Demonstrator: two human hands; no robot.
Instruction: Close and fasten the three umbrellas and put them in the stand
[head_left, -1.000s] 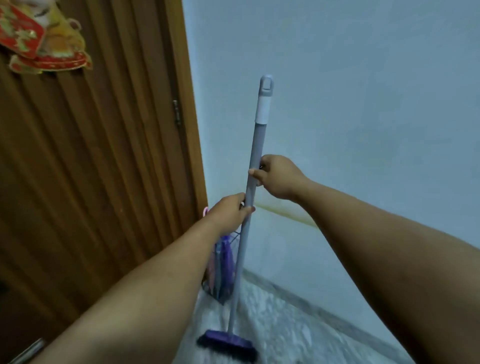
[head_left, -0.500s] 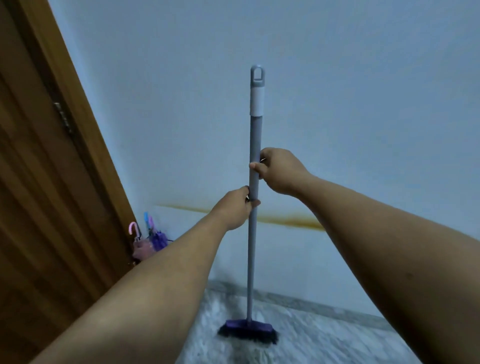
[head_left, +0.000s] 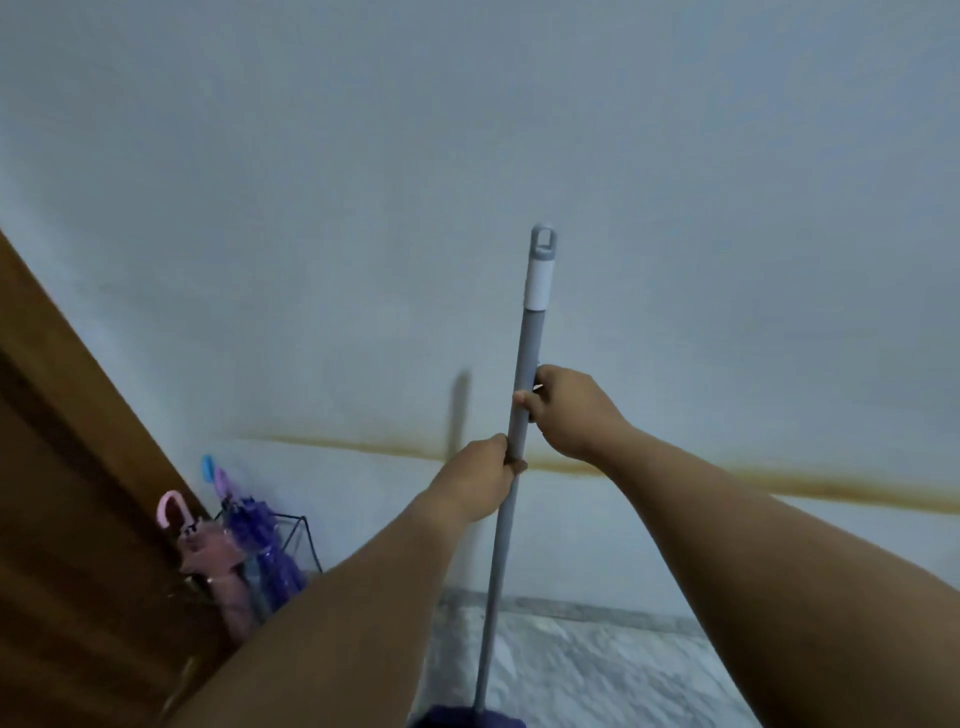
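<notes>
1. Fingers of the left hand (head_left: 480, 480) and of the right hand (head_left: 569, 410) above it are curled around the grey metal broom pole (head_left: 514, 447).
2. Folded pink, purple and blue-handled umbrellas (head_left: 244, 551) stand in the black wire stand (head_left: 298, 535), well left of and below the fingers, beside the brown wooden door (head_left: 67, 519).

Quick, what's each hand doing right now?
Left hand: grips the broom handle.
Right hand: grips the same handle, higher up.

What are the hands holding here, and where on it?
Both grip the broom's grey pole mid-shaft: right hand higher, left hand just below.
</notes>
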